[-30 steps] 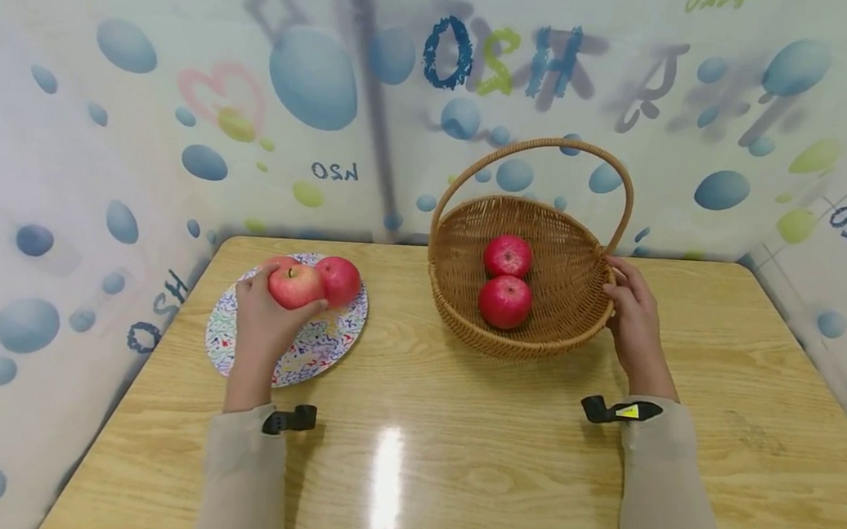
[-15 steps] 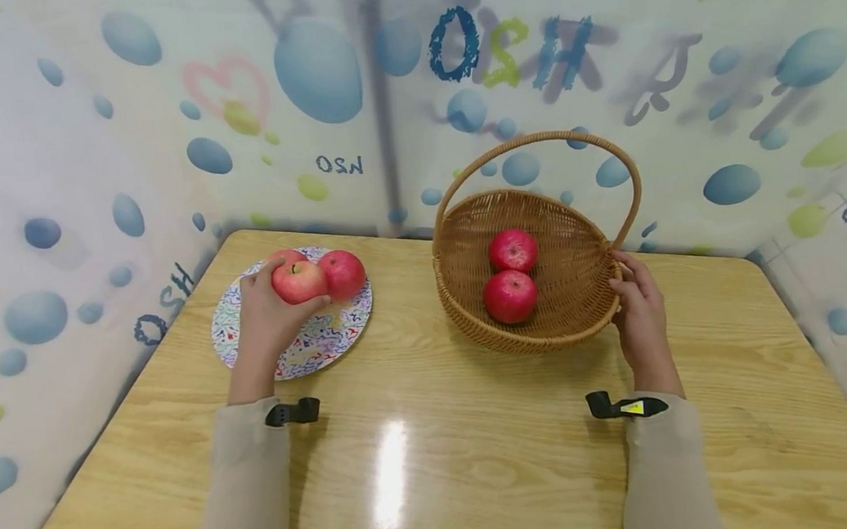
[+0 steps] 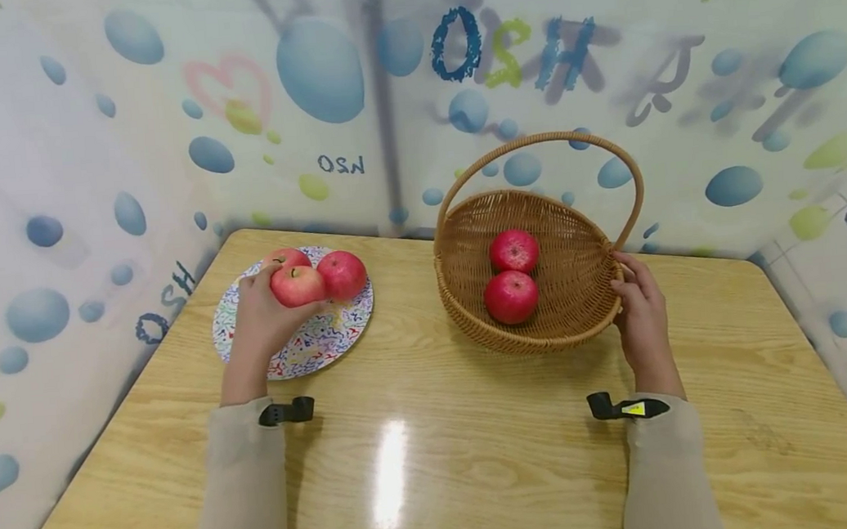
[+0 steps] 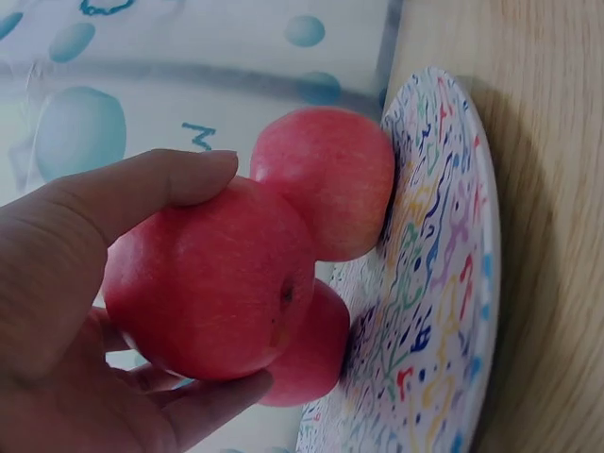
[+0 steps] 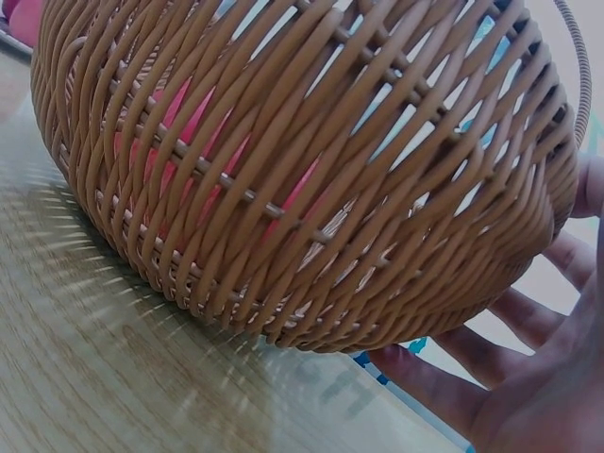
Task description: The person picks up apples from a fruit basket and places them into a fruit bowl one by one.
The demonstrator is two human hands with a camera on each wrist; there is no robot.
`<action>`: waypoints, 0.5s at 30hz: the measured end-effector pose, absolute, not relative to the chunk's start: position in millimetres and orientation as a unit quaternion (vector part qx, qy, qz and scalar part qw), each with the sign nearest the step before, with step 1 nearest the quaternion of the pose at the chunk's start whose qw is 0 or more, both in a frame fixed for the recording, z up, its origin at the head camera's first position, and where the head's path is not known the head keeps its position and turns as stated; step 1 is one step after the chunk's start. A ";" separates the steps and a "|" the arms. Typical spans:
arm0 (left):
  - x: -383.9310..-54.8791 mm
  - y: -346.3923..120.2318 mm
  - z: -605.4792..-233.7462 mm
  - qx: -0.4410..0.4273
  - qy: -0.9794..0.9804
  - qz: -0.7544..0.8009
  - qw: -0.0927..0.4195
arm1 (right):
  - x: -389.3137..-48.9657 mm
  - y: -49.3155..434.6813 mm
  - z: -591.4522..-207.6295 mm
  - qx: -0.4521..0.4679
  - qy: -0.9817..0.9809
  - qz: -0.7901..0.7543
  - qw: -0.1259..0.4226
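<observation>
My left hand (image 3: pixel 260 313) holds a red apple (image 4: pixel 212 283) between thumb and fingers, over the patterned plate (image 3: pixel 318 345). In the left wrist view this apple is off the plate, in front of two more. One of those, a red apple (image 3: pixel 341 275), sits at its right; the other, a paler apple (image 3: pixel 286 258), lies behind and is partly hidden. My right hand (image 3: pixel 641 315) grips the right rim of a brown wicker basket (image 3: pixel 565 287). Inside the basket lie two red apples, an upper apple (image 3: pixel 514 251) and a lower apple (image 3: pixel 511 297). The right wrist view shows fingers (image 5: pixel 444 377) against its outer weave.
Both the plate and the basket stand on a wooden table (image 3: pixel 474 458), with the basket's tall arched handle (image 3: pixel 540 138) rising above it. A printed wall covering (image 3: pixel 404 192) borders the table at the back and sides. A black strap device sits on each wrist.
The left hand and its apple have shifted slightly toward me, showing more of the apple behind. The right hand keeps its grip on the basket. The head view has shifted a little.
</observation>
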State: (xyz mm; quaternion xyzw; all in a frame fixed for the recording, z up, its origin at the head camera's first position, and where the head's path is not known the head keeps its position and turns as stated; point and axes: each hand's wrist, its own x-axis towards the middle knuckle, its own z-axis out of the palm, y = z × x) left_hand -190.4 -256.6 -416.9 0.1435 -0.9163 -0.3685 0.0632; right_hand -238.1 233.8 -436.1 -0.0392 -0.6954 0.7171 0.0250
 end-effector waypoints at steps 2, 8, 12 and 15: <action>-189.3 -259.8 -417.0 0.131 -0.920 -0.364 0.055 | -238.0 233.2 -435.5 -0.040 -0.696 0.717 0.025; -186.4 -265.5 -416.3 0.113 -0.924 -0.365 0.038 | -237.9 232.2 -434.5 -0.042 -0.693 0.719 0.024; -185.1 -268.4 -416.4 0.111 -0.924 -0.364 0.032 | -237.9 232.2 -434.8 -0.042 -0.690 0.722 0.022; -183.7 -271.4 -416.1 0.109 -0.925 -0.362 0.024 | -238.0 232.3 -434.9 -0.043 -0.691 0.721 0.021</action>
